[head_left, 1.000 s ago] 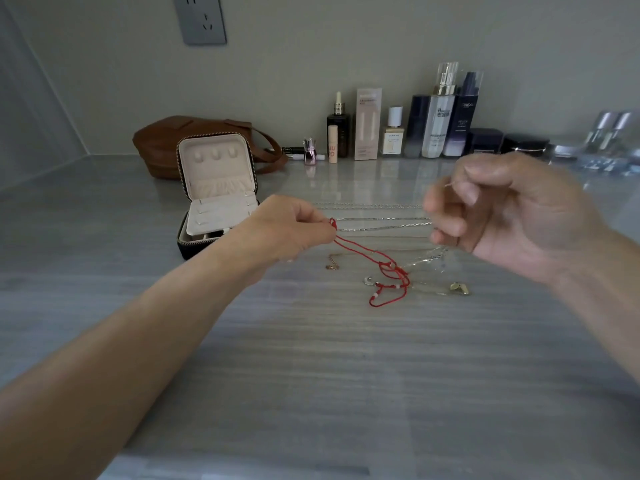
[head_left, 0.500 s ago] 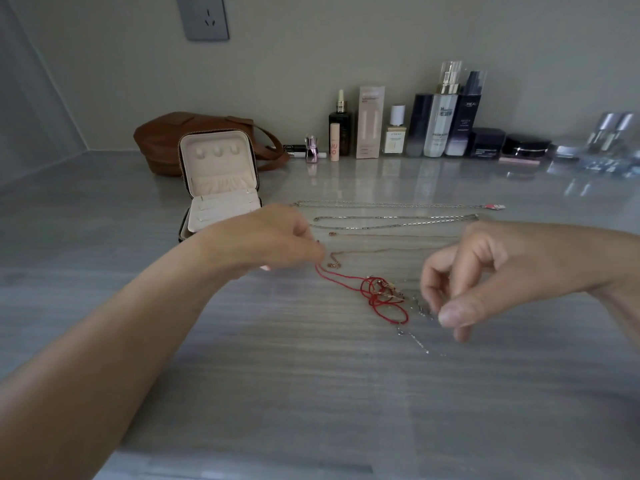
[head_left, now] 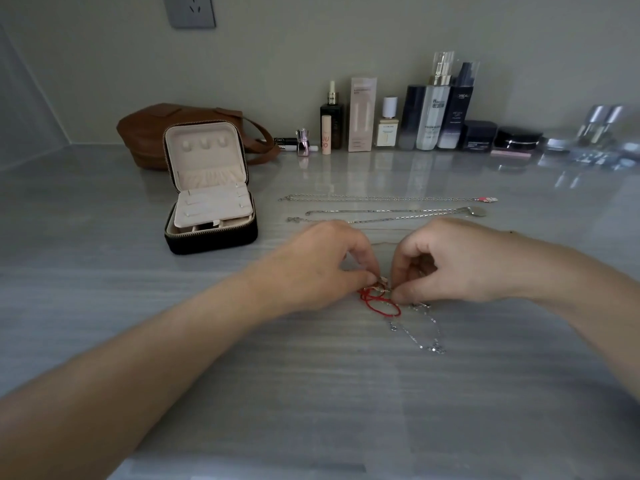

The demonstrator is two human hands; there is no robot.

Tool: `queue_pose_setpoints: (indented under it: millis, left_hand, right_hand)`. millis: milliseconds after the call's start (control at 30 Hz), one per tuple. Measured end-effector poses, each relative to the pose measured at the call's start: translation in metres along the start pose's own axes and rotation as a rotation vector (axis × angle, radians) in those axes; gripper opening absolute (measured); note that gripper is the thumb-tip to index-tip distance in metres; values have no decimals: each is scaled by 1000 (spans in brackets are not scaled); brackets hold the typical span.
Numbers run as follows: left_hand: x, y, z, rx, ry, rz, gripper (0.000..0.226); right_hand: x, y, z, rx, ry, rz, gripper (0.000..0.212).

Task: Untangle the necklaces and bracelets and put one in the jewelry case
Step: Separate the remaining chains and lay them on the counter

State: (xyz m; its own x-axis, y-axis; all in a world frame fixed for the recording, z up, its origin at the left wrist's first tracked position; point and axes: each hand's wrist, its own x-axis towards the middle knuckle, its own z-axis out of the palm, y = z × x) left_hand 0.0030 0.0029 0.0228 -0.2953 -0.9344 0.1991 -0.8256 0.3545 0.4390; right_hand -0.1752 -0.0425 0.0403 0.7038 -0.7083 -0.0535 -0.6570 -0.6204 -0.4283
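A thin silver chain (head_left: 419, 336) lies on the grey desk (head_left: 311, 410) nearest you. Your left hand (head_left: 325, 265) and right hand (head_left: 457, 261), apart a moment ago, now meet, both pinching the red cord tangle (head_left: 379, 303). The open black jewelry case (head_left: 211, 209) stands far left.

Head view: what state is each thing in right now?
jewelry case, open, lid upright.
tangle, red cord and gold pieces knotted, on the table.
thin chain, loose beside the tangle.
long chains, laid out straight, separate.
left hand, pinches the tangle.
right hand, pinches the tangle.
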Motion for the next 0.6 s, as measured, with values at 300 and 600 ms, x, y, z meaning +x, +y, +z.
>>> queue_pose_setpoints:
  millis: [300,600]
  left_hand:
    - [0,1,-6,-103,58,-116,11]
    - [0,13,4,-417,61,-148,11]
  right_hand:
    - [-2,-1,-8,104,81,-37,16]
    - [3,-3,-3,206,128,-7,14]
